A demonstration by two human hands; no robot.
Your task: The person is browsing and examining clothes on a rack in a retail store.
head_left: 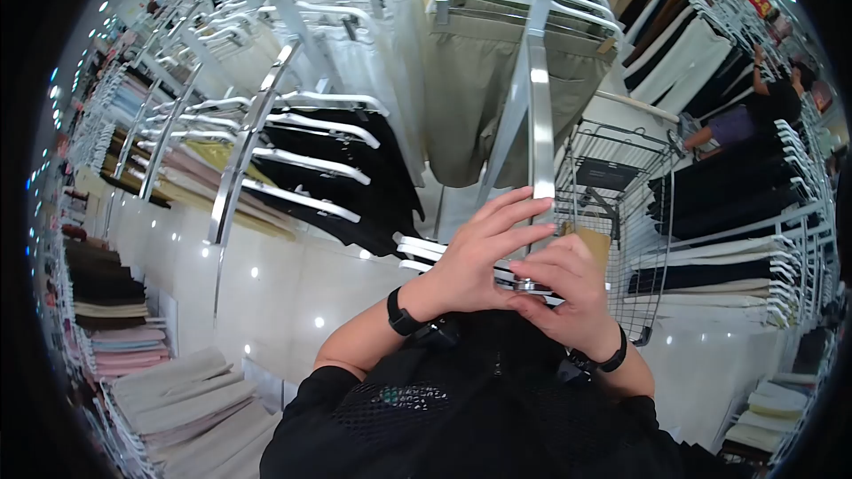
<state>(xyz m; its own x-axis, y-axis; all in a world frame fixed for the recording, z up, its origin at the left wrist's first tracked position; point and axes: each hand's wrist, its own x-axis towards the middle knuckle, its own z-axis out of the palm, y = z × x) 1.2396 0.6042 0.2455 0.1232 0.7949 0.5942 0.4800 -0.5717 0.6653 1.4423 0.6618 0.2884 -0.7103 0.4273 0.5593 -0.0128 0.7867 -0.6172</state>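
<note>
While folded clothes (177, 390) lie stacked at the lower left, the left hand (479, 257) holds its fingers stretched flat across the right hand (568, 297), close before the chest. The right fingers curl round a small metal piece (525, 285), perhaps a hanger hook, just under the upright rack pole (540, 106), a tan card (596, 241) just behind them and a wire cart (621, 204) further right.
</note>
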